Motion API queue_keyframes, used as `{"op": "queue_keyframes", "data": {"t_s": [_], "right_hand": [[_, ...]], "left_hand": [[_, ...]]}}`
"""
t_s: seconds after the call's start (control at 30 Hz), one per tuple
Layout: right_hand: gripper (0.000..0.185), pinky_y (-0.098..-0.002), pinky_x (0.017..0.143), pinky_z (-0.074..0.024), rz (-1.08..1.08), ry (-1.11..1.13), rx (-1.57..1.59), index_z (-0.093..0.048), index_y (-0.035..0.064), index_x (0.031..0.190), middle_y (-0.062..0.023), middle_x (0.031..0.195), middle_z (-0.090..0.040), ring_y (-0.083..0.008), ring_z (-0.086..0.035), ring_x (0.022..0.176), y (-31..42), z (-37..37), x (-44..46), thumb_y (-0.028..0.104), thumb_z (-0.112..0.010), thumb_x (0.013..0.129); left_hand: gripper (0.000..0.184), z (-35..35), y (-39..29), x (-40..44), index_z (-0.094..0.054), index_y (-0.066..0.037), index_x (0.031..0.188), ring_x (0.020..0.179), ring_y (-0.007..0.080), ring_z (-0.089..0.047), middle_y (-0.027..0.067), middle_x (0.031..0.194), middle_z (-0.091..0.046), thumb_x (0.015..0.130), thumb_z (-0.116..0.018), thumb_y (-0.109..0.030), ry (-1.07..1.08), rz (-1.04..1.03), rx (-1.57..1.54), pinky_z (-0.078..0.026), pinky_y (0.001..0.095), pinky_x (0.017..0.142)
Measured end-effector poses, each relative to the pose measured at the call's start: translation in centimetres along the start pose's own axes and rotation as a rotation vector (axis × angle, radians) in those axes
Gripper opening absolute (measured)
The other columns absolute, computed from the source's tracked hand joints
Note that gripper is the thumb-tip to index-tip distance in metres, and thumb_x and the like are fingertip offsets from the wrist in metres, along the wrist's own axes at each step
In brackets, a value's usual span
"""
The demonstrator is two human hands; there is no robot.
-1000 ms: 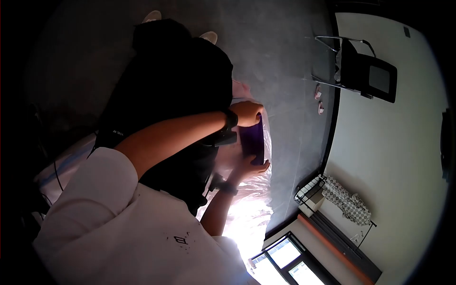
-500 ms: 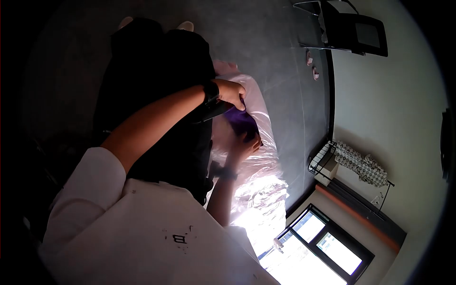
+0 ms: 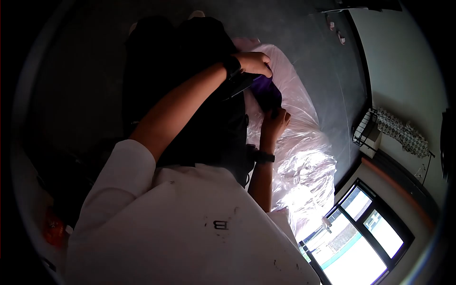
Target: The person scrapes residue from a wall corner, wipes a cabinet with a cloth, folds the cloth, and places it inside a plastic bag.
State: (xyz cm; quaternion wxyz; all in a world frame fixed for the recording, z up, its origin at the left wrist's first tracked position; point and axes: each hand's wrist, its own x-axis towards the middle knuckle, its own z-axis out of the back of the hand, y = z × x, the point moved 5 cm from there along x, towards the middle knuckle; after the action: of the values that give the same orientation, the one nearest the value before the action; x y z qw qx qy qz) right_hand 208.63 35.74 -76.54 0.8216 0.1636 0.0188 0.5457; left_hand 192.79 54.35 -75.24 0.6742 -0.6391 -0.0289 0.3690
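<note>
A dark purple cloth [image 3: 267,93] is stretched between my two hands, over a bed or cushion surface covered in crinkled pinkish plastic [image 3: 304,114]. My left hand [image 3: 255,63] reaches across from the left and is closed on the cloth's upper end. Lower down, my right hand [image 3: 275,124] grips the other end, its fingers bent and partly hidden. Each wrist wears a dark band, and a dark flat object [image 3: 237,89] sits by the left wrist.
My dark-trousered legs [image 3: 185,104] lie left of the plastic. Beyond it are grey floor [image 3: 327,90], pink slippers [image 3: 341,38], a wire basket [image 3: 365,128], patterned clothing [image 3: 403,133] on a rack and a bright window [image 3: 356,204]. Something orange [image 3: 53,228] is at lower left.
The view has shifted and turned. The purple cloth has gone from spread fairly straight to slanted and more bunched. My right hand, with fingers spread earlier, has closed on its lower end.
</note>
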Motion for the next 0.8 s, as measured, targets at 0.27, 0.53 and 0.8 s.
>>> {"op": "queue_keyframes", "data": {"t_s": [0.27, 0.53, 0.8], "right_hand": [[0.018, -0.0397, 0.070, -0.0475, -0.141, -0.052, 0.184, -0.059, 0.0002, 0.088, -0.0146, 0.084, -0.060, -0.0303, -0.060, 0.077, 1.7, 3.4, -2.8, 0.014, -0.068, 0.081], [0.017, -0.0363, 0.078, -0.0471, 0.016, -0.279, 0.123, -0.059, 0.0002, 0.098, -0.0141, 0.095, -0.061, -0.0281, -0.058, 0.086, 5.1, 10.5, 1.5, 0.005, -0.064, 0.083], [0.045, -0.0409, 0.098, -0.0458, 0.871, -0.227, 1.341, -0.046, 0.0080, 0.131, -0.0181, 0.132, -0.051, -0.0313, -0.047, 0.125, 15.6, 29.9, 4.9, 0.010, -0.062, 0.088]], "left_hand": [[0.045, -0.1, 0.2, 0.9, -0.063, -0.004, 0.112, 0.096, 0.0226, -0.060, 0.0112, 0.102, -0.065, 0.083, -0.067, -0.038, -0.014, -0.194, 0.062, -0.045, 0.0308, 0.085], [0.038, -0.2, 0.9, 0.9, -0.064, -0.005, 0.111, 0.093, 0.0160, -0.061, 0.0076, 0.101, -0.066, 0.086, -0.066, -0.033, -0.056, -0.133, -0.140, -0.047, 0.0279, 0.083], [0.040, 0.3, 2.1, 1.9, -0.063, -0.006, 0.109, 0.069, 0.0172, -0.061, 0.0091, 0.085, -0.066, 0.083, -0.067, -0.037, -0.193, -0.210, 0.005, -0.049, 0.0295, 0.062]]}}
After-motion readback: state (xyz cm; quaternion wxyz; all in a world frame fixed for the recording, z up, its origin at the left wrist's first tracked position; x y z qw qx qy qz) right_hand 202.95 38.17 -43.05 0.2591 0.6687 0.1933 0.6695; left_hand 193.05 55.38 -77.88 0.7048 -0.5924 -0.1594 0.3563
